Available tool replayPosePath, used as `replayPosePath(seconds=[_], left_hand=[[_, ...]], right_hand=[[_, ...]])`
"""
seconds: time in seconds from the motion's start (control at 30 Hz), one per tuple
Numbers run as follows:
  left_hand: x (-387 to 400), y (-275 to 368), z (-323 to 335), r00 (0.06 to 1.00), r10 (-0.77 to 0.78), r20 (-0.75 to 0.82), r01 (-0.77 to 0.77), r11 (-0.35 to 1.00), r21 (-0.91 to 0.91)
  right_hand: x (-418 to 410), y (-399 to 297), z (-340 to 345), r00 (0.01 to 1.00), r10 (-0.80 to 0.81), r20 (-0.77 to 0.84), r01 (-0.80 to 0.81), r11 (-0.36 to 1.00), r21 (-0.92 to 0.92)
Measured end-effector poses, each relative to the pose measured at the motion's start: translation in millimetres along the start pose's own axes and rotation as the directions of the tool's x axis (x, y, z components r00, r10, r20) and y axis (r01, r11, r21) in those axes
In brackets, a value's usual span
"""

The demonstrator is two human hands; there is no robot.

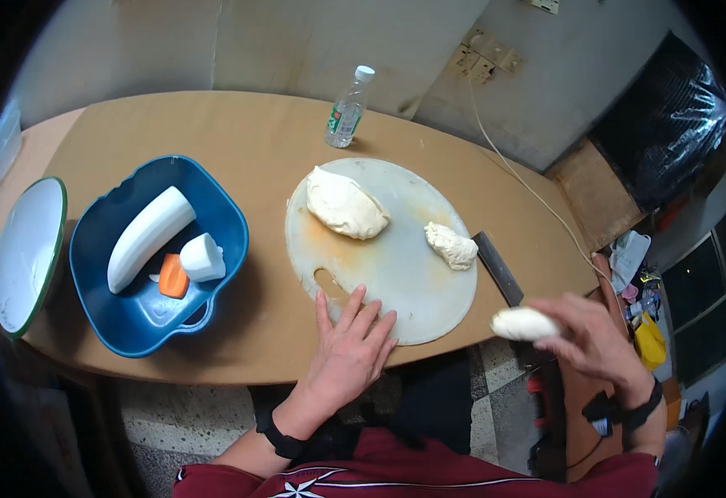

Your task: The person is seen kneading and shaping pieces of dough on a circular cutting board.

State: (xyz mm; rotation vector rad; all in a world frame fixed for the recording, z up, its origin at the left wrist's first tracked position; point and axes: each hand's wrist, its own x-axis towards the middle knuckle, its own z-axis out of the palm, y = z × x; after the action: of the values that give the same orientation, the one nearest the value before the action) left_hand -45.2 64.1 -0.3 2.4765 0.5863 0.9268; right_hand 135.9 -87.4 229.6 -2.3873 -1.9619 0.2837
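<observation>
My left hand [353, 342] rests palm down, fingers spread, on the near edge of a translucent oval plastic cutting board [400, 292], beside its handle slot. Off the board's right side, my right hand [593, 342] grips an oblong lump of pale dough [524, 324] in the air. A large mound of dough [345, 204] lies on the far left of the board. Nearer its right rim sits a smaller, rough-surfaced dough piece [452, 246]. A dark knife blade [498, 269] lies against that rim; its handle cannot be made out clearly.
On the left, a blue plastic basin [82, 261] holds peeled white radish [151, 239] and a carrot piece [173, 276]. A green-rimmed enamel bowl [29, 255] leans beside it. Behind the board stands a plastic bottle [345, 115]. A white cable [531, 187] crosses the table's right end.
</observation>
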Motion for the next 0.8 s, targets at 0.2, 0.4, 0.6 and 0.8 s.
replayPosePath(seconds=[0.2, 0.4, 0.6, 0.8], left_hand=[[0, -5, 4, 0.999, -0.014, -0.039, 0.013, 0.999, -0.030], [0, -4, 6, 0.998, -0.053, -0.046, 0.052, 0.999, -0.016], [7, 0, 5, 0.998, -0.061, 0.018, 0.060, 0.998, 0.024], [10, 4, 6, 0.994, -0.101, 0.042, 0.099, 0.994, 0.056]], right_hand=[[86, 13, 11, 0.971, -0.146, -0.188, 0.152, 0.988, 0.015], [149, 52, 42, 0.878, -0.177, -0.444, 0.257, 0.958, 0.126], [212, 98, 97, 0.885, -0.060, -0.461, 0.252, 0.895, 0.368], [222, 132, 135, 0.970, -0.173, -0.172, 0.214, 0.942, 0.259]])
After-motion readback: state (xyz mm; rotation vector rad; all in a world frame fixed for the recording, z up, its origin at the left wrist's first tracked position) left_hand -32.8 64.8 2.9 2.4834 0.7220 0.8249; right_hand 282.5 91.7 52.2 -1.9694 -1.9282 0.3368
